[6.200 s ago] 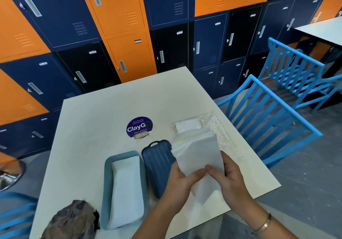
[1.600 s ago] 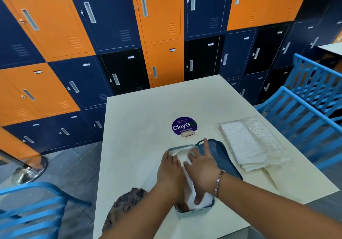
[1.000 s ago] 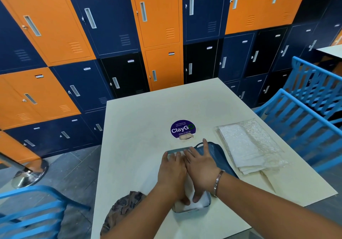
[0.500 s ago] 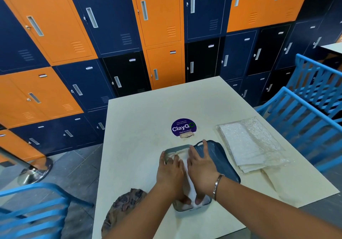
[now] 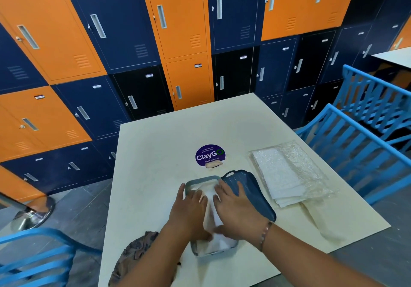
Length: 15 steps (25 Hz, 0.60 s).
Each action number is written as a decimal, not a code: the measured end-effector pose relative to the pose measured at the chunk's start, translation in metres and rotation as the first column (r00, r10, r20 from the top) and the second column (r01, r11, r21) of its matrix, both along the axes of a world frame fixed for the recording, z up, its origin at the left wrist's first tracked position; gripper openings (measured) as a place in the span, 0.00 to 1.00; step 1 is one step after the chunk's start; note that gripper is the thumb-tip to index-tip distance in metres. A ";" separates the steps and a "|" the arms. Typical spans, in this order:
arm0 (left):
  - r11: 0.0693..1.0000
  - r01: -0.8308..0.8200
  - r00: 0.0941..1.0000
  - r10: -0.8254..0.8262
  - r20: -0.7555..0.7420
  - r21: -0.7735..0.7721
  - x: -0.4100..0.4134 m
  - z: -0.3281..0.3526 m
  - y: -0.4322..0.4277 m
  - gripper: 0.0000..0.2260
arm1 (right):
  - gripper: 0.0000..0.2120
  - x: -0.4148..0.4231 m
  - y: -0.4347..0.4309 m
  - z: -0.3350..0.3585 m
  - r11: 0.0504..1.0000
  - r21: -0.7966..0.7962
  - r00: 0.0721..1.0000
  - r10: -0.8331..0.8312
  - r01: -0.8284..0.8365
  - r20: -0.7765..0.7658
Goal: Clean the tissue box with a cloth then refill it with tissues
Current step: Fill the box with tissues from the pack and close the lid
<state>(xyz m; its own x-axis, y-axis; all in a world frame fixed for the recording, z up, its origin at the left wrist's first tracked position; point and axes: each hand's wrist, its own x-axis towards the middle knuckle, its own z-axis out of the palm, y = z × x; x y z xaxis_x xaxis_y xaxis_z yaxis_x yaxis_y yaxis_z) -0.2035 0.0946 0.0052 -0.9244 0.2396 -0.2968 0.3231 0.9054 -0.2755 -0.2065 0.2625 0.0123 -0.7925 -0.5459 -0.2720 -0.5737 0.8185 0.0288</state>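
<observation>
The light blue tissue box (image 5: 201,179) lies open near the front of the pale table (image 5: 160,144), filled with white tissues (image 5: 211,211). My left hand (image 5: 189,206) and my right hand (image 5: 235,209) press flat on the tissues inside the box, fingers straight. The box's dark blue lid (image 5: 251,191) lies right beside it, partly under my right hand. A crumpled brown cloth (image 5: 138,251) sits at the table's front left, by my left forearm.
A clear plastic pack of spare tissues (image 5: 287,175) lies to the right. A purple round sticker (image 5: 210,155) marks the table's middle. Blue chairs (image 5: 360,144) stand on the right and at the front left. Orange and navy lockers (image 5: 178,31) fill the wall behind.
Both hands stay on the tissues in the box, shifting only slightly while pressing. Six seconds ago they held a stack of tissues above the lid; that stack now lies in the box.
</observation>
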 end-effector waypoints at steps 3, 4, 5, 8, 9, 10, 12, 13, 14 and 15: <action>0.990 -0.021 0.997 0.031 -0.075 0.139 0.001 -0.003 0.014 0.25 | 0.27 0.009 0.032 -0.007 0.907 -0.410 0.980 -0.157 0.095 -0.122; 0.976 -0.045 0.990 0.072 -0.119 0.213 0.003 -0.005 0.023 0.24 | 0.25 0.011 0.043 -0.010 0.846 -0.512 0.965 -0.238 0.150 -0.111; 0.952 -0.082 0.984 0.125 -0.129 0.295 0.005 -0.012 0.031 0.25 | 0.24 0.011 0.055 -0.016 0.789 -0.583 0.948 -0.303 0.193 -0.097; 0.864 -0.279 0.956 0.291 0.037 0.420 0.008 -0.028 0.051 0.32 | 0.24 0.012 0.087 -0.025 0.730 -0.623 0.921 -0.387 0.281 -0.038; 0.855 -0.299 0.949 0.314 0.037 0.423 0.009 -0.038 0.054 0.34 | 0.24 0.011 0.095 -0.029 0.721 -0.626 0.916 -0.401 0.297 -0.027; 0.852 -0.298 0.945 0.327 0.007 0.431 0.008 -0.049 0.060 0.35 | 0.24 0.011 0.107 -0.034 0.706 -0.629 0.907 -0.420 0.325 -0.004; 0.845 -0.300 0.940 0.342 -0.016 0.442 0.006 -0.059 0.060 0.34 | 0.24 0.014 0.117 -0.038 0.688 -0.630 0.898 -0.438 0.361 0.036; 0.854 -0.297 0.942 0.336 -0.017 0.426 0.005 -0.064 0.058 0.34 | 0.24 0.014 0.122 -0.041 0.683 -0.631 0.896 -0.441 0.368 0.047; 0.869 -0.293 0.945 0.327 -0.021 0.398 0.003 -0.067 0.058 0.34 | 0.24 0.014 0.128 -0.044 0.684 -0.625 0.895 -0.442 0.378 0.058; 0.872 -0.292 0.947 0.321 -0.010 0.393 0.001 -0.071 0.058 0.34 | 0.24 0.013 0.133 -0.047 0.684 -0.620 0.894 -0.443 0.384 0.065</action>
<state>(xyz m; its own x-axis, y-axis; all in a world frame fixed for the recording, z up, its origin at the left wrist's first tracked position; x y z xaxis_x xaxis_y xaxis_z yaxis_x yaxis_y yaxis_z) -0.2026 0.1527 -0.0658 -0.9853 0.0216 -0.1697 0.0047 0.9950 0.0994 -0.1934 0.3953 -0.0348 -0.9808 -0.1802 0.0747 -0.1924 0.8307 -0.5224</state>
